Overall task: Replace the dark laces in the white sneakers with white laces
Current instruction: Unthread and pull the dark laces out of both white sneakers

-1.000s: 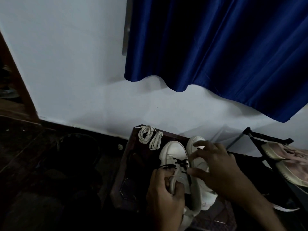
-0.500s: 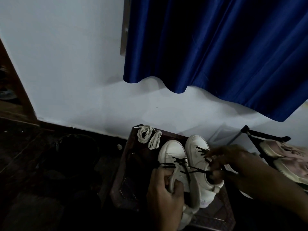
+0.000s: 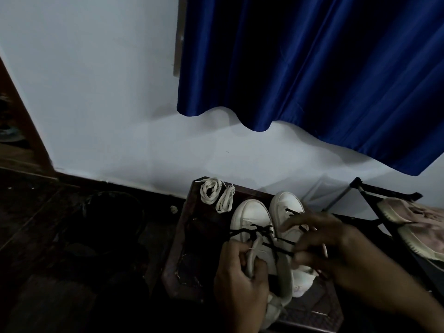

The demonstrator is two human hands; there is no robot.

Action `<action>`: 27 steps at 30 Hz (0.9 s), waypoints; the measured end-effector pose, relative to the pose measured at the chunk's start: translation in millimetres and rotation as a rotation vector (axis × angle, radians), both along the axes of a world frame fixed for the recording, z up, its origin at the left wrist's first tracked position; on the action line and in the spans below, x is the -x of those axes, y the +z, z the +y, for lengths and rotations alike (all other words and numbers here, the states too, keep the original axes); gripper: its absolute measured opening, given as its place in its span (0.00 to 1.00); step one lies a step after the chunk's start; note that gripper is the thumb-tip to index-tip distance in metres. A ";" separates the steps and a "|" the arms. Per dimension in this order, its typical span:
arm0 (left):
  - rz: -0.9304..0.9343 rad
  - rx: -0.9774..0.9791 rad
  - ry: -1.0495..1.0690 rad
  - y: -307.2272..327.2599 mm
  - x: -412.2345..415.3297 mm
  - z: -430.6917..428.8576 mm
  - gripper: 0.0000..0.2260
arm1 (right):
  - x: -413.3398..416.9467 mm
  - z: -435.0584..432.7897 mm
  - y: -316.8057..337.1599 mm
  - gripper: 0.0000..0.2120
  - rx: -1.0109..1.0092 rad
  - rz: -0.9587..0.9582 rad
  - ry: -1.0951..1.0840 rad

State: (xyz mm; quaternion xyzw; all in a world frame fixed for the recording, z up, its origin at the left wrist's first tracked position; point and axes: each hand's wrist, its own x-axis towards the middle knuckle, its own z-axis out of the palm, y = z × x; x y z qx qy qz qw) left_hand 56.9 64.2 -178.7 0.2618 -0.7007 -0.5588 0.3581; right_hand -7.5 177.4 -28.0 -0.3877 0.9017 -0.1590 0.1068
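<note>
Head view: your two white sneakers stand side by side, toes toward the white wall [image 3: 101,97], on a dark wooden stand [image 3: 189,248] in the lower centre of the frame. Your left hand [image 3: 240,280] is clenched around the tongue of the left-side sneaker [image 3: 252,218], holding it raised. A dark lace [image 3: 271,246] crosses that sneaker's eyelets, loose and uneven, and its strands run rightward to your right hand [image 3: 336,251]. That hand lies over the right-side sneaker [image 3: 287,205] with fingers curled; the fingertips [image 3: 300,257] appear to pinch the dark lace, though motion blur softens the detail. The right-side sneaker is laced dark near its toe. The white laces [image 3: 211,189] lie in two coiled bundles at the stand's far left corner, just beside the left-side sneaker's toe and apart from both hands. A blue curtain [image 3: 312,68] hangs across the upper right. Pink shoes [image 3: 413,219] sit on a black rack [image 3: 384,191] at the right edge.
</note>
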 end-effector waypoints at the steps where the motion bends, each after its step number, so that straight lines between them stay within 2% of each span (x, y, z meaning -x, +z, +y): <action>1: -0.003 0.004 -0.002 -0.1 -0.5 0.5 0.07 | 2.5 10.6 10.1 0.15 -0.044 -0.012 -0.001; 2: 0.000 0.000 -0.005 -0.2 -0.9 0.7 0.07 | 6.7 17.3 14.7 0.17 -0.123 0.007 -0.039; 5: -0.001 -0.014 -0.008 -1.3 -1.5 -0.4 0.07 | 7.7 4.2 1.8 0.12 -0.377 0.164 -0.151; 8: -0.013 -0.039 -0.029 -0.3 -0.6 -0.8 0.08 | -0.9 -33.1 -20.5 0.16 -0.358 0.143 -0.183; 12: -0.011 -0.094 -0.066 3.1 -2.2 -1.9 0.09 | -1.9 -50.7 -48.5 0.10 -0.288 0.183 -0.231; 14: -0.047 -0.129 -0.094 4.3 -3.2 -3.7 0.11 | -2.0 -48.5 -56.0 0.06 -0.185 0.222 -0.242; 16: -0.130 -0.181 -0.174 6.1 -4.9 -8.1 0.22 | -3.4 -39.4 -53.7 0.03 -0.125 0.254 -0.238; 18: -0.205 -0.272 -0.335 9.1 -6.4 -18.9 0.38 | -6.5 -35.2 -45.3 0.07 -0.214 0.265 -0.215; 20: -0.228 -0.495 -0.510 17.9 -6.5 -34.7 0.45 | -6.8 -29.7 -40.0 0.07 -0.333 0.207 -0.203; 21: -0.230 -0.618 -0.555 22.7 -6.5 -44.2 0.43 | -7.2 -28.0 -39.5 0.07 -0.338 0.204 -0.200; 22: -0.217 -0.726 -0.555 25.6 -6.2 -53.8 0.37 | -7.3 -28.1 -39.0 0.07 -0.325 0.216 -0.199; 25: -0.131 -0.935 -0.390 20.5 0.0 -74.9 0.17 | -10.5 -27.8 -34.1 0.07 -0.299 0.187 -0.204; 27: -0.101 -1.028 -0.296 16.6 4.1 -83.3 0.08 | -9.8 -23.3 -25.2 0.03 -0.292 0.183 -0.189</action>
